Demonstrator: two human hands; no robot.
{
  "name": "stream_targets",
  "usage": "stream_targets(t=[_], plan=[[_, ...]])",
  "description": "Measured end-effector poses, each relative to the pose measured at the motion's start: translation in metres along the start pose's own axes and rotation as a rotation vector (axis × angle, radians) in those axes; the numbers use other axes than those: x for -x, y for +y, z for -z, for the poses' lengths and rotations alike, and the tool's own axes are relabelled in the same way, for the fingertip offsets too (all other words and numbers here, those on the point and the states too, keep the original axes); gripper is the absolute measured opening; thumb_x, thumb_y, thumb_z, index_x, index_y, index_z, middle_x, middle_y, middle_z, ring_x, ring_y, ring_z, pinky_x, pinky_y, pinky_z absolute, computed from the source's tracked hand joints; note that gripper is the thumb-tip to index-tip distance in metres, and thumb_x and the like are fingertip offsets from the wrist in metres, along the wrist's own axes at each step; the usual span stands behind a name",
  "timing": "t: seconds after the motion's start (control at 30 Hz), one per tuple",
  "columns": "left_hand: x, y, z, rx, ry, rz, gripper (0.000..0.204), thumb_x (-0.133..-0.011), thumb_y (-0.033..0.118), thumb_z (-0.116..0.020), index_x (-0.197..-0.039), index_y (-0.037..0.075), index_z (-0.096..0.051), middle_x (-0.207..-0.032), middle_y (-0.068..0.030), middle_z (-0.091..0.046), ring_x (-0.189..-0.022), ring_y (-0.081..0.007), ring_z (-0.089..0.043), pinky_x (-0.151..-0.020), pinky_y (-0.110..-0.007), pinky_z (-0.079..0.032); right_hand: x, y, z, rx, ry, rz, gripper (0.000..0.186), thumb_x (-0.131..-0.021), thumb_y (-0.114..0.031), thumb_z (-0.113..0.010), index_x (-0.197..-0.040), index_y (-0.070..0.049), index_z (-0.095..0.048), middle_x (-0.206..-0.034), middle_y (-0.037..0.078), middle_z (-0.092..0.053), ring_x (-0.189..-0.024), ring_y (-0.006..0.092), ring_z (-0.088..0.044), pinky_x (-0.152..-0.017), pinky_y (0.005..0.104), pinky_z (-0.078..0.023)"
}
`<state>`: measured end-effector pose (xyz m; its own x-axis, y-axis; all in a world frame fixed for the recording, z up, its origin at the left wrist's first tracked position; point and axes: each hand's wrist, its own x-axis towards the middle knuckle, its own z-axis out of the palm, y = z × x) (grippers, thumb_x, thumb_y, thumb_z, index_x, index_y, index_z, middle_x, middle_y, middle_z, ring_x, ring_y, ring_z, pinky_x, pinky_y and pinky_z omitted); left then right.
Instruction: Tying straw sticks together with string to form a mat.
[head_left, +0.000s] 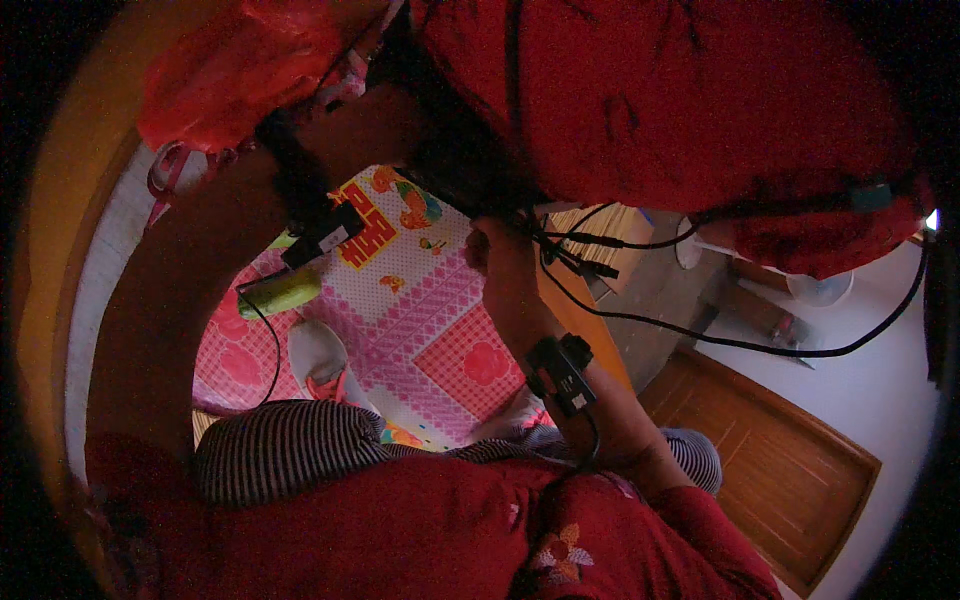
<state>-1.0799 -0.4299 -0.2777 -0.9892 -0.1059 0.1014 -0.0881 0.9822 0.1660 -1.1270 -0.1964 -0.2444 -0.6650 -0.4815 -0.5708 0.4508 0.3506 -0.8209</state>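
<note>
My left hand (380,125) reaches up to a dark black item (452,160) beneath a large red fabric piece (660,90); its fingers are lost in shadow. My right hand (500,255) is at the lower edge of that black item, beside several black cables (590,240), fingers curled on something I cannot make out. Both wrists have black devices strapped on, with a small box (320,240) hanging by the left wrist and another (560,370) on the right.
Below are a patterned pink-and-white cloth (440,340), a green object (280,290), a grey shoe (315,350) and my striped-clad legs (290,450). A red bundle (230,70) is at upper left. Right are a wooden door (760,460) and translucent container (820,285).
</note>
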Motion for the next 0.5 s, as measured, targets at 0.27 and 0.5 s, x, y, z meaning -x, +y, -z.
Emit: stream_targets(t=[0.27, 0.5], plan=[[-0.008, 0.0, -0.015, -0.064, -0.002, 0.019, 0.035, -0.078, 0.019, -0.057, -0.11, 0.006, -0.059, -0.094, -0.0173, -0.063, -0.081, -0.0303, -0.064, -0.067, -0.044, -0.053, -0.004, 0.008, -0.002, -0.043, 0.042, -0.053, 0.017, -0.081, -0.022, -0.055, -0.069, -0.009, -0.053, -0.063, 0.001, -0.051, -0.058, 0.0116, -0.049, -0.057, 0.0268, -0.039], [-0.005, 0.001, -0.017, -0.106, 0.02, 0.031, 0.034, -0.078, 0.019, -0.056, -0.109, 0.005, -0.061, -0.093, -0.017, -0.063, -0.08, -0.03, -0.064, -0.066, -0.044, -0.053, -0.004, -0.001, -0.004, -0.02, -0.048, 0.046, 0.019, -0.081, -0.023, -0.055, -0.068, -0.009, -0.054, -0.061, 0.001, -0.052, -0.053, 0.0111, -0.046, -0.054, 0.0269, -0.037]])
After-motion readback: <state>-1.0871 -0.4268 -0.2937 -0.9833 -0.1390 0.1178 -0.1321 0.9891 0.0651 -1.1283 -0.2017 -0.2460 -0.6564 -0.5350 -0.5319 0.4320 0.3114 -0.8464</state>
